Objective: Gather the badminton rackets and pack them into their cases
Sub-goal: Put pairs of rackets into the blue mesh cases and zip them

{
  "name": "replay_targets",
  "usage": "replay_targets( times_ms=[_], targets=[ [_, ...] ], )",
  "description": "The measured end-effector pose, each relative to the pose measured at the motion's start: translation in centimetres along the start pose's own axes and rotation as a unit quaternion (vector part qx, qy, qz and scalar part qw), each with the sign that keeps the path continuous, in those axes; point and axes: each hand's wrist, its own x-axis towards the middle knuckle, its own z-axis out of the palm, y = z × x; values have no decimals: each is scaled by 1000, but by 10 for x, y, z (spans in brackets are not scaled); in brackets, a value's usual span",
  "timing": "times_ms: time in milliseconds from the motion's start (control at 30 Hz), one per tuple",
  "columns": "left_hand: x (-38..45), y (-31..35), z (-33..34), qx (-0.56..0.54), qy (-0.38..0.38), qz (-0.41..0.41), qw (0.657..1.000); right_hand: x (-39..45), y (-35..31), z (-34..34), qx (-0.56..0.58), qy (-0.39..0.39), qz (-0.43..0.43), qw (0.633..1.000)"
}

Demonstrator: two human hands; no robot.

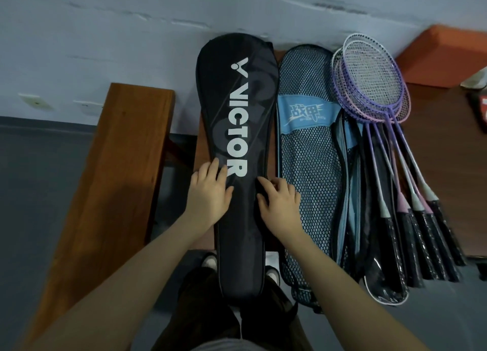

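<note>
A long black fabric racket case printed with white VICTOR lettering lies under both hands, its long axis running straight away from the person, wide rounded head end far, narrow handle end near and hanging past the table edge over the person's legs. Whether it holds a racket cannot be told.

The left hand rests flat on the case's left edge, fingers straight and slightly spread beside the lettering. The right hand rests on the case's right edge with fingers bent, their tips pressing into the fabric; whether they pinch it cannot be told.

Just right of the right hand lies a blue mesh racket case with a light blue band, parallel to the black one. Further right, a fanned bundle of purple and pink badminton rackets lies uncased, heads far, black-wrapped handles near.

Left of the left hand stands a brown wooden bench.
</note>
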Motion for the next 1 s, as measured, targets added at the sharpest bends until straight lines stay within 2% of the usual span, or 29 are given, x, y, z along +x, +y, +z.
replay_targets(
  times_ms=[167, 433, 633, 767, 867, 1000],
  targets=[
    [0, 42, -7, -26, 26, 41, 998, -6, 28, -21, 87, 34, -28, 995],
    [10, 141, 9, -57, 52, 34, 996, -3, 130, -60, 142, 93, 15, 985],
    [25, 201, 38, -65, 37, 25, 997, 10, 200, -75, 117, 59, 64, 989],
    [34, 227, 54, -71, 8, 3, 997, 11, 212, -74, 128, 19, 53, 990],
    [48, 234, 58, -97, -5, -29, 995, 12, 208, -74, 163, 25, 53, 985],
    [69, 236, 59, -146, -10, -31, 989, 16, 205, -73, 186, 32, 56, 980]
  ],
)
